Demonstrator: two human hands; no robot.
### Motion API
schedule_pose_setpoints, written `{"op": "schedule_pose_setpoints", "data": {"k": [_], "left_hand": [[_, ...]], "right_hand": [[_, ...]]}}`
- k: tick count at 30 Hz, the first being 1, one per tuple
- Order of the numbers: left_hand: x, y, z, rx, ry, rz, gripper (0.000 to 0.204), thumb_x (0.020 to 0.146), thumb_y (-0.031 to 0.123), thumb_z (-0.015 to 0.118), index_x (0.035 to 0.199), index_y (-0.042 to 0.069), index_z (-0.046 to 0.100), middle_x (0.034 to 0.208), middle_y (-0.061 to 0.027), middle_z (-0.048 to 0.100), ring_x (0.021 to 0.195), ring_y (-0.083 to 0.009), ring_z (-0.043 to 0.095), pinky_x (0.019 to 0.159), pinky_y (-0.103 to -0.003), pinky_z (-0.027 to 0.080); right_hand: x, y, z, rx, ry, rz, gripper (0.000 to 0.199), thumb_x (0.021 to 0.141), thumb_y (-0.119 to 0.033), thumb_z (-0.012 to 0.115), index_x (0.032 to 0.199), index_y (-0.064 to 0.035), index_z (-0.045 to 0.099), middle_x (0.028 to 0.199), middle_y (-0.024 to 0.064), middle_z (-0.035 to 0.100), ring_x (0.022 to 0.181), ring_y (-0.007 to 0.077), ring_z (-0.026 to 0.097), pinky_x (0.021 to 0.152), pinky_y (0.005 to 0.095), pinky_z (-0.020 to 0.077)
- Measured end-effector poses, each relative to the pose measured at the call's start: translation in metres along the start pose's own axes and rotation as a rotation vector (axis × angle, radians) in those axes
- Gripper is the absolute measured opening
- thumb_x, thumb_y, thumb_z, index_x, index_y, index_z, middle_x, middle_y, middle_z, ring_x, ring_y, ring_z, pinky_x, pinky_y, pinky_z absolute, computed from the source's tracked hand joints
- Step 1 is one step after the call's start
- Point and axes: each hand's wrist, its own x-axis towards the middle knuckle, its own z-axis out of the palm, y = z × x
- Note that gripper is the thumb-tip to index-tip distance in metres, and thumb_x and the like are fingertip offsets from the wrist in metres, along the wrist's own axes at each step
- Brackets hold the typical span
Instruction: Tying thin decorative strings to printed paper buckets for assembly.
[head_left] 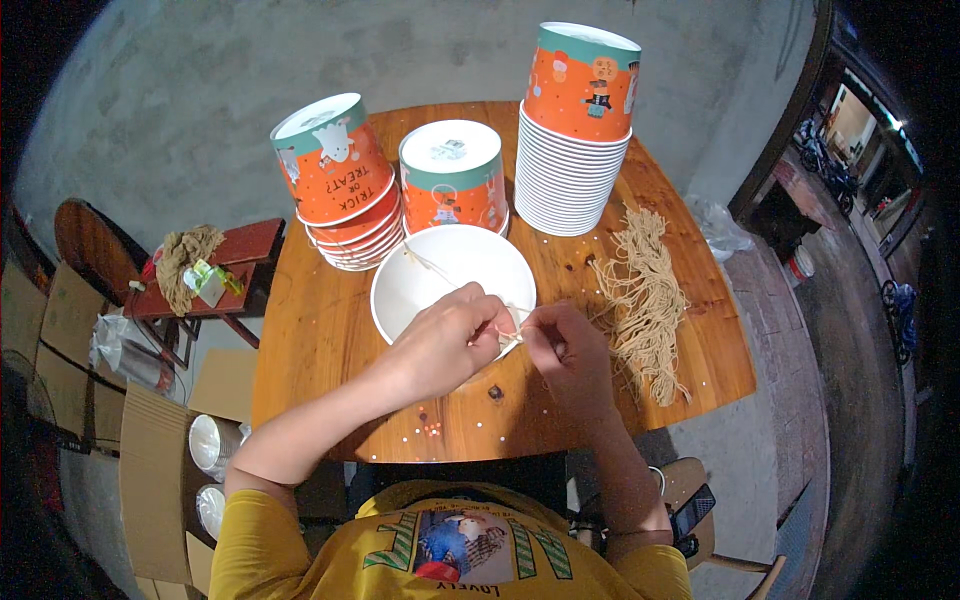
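A paper bucket [425,290] with a white inside lies at the middle of the table, its open mouth facing up and toward me. A thin beige cord [428,264] crosses the mouth from the far left of the rim to my hands. Over the near right rim, my left hand [450,330] pinches the cord between thumb and fingers. Beside it, my right hand [572,350] is closed on the cord too, and the fingertips of both almost meet. My fingers partly hide the cord there and that part of the rim.
Upside-down orange and green buckets stand behind: a leaning left stack [335,190], a middle one [452,198], a tall right stack [575,175]. Loose cords [645,310] lie right on the wooden table [320,370]. A red bench [250,265] and cardboard box [155,480] stand left.
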Motion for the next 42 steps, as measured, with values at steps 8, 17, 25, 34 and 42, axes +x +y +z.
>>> {"op": "schedule_pose_setpoints", "data": {"k": [8,17,25,34,42], "left_hand": [[0.001,0.003,0.001,-0.040,0.027,0.025,0.011,0.084,0.009,0.056,0.091,0.001,0.059,0.084,-0.0131,0.054,0.079,-0.0276,0.057,0.074,-0.036,0.046],[0.004,0.007,0.001,-0.123,0.052,-0.053,0.011,0.086,0.009,0.055,0.092,0.000,0.056,0.089,-0.0145,0.059,0.075,-0.0256,0.060,0.070,-0.034,0.047],[0.003,0.006,0.005,-0.088,0.073,-0.062,0.012,0.087,0.010,0.055,0.090,-0.001,0.055,0.088,-0.0145,0.058,0.078,-0.0279,0.060,0.070,-0.036,0.047],[0.001,0.009,0.007,0.083,0.183,0.077,0.010,0.087,0.009,0.057,0.084,-0.001,0.057,0.083,-0.0164,0.057,0.079,-0.0356,0.058,0.069,-0.041,0.047],[0.000,0.009,0.010,0.077,0.180,0.088,0.009,0.086,0.008,0.059,0.085,0.000,0.059,0.083,-0.0163,0.057,0.077,-0.0350,0.059,0.068,-0.040,0.047]], "right_hand": [[-0.004,0.010,-0.001,0.132,0.000,0.045,0.011,0.084,-0.009,0.063,0.092,-0.0044,0.056,0.081,0.0092,0.061,0.071,0.0180,0.061,0.063,0.0306,0.0487],[-0.006,0.013,-0.001,0.147,0.029,-0.037,0.006,0.081,-0.002,0.059,0.084,-0.0035,0.054,0.072,-0.0024,0.046,0.061,0.0042,0.041,0.055,0.0201,0.0343],[-0.008,0.010,-0.004,0.173,0.048,-0.014,0.006,0.080,-0.001,0.058,0.086,-0.0037,0.055,0.072,-0.0029,0.047,0.061,0.0041,0.042,0.055,0.0207,0.0346],[0.000,-0.002,-0.003,-0.349,0.106,-0.371,0.024,0.071,-0.005,0.072,0.093,-0.0047,0.061,0.074,0.0077,0.049,0.063,0.0216,0.054,0.055,0.0335,0.0448],[-0.001,-0.008,-0.004,-0.411,0.127,-0.390,0.023,0.070,-0.005,0.073,0.089,-0.0059,0.059,0.074,0.0081,0.045,0.062,0.0241,0.052,0.053,0.0353,0.0436]]}}
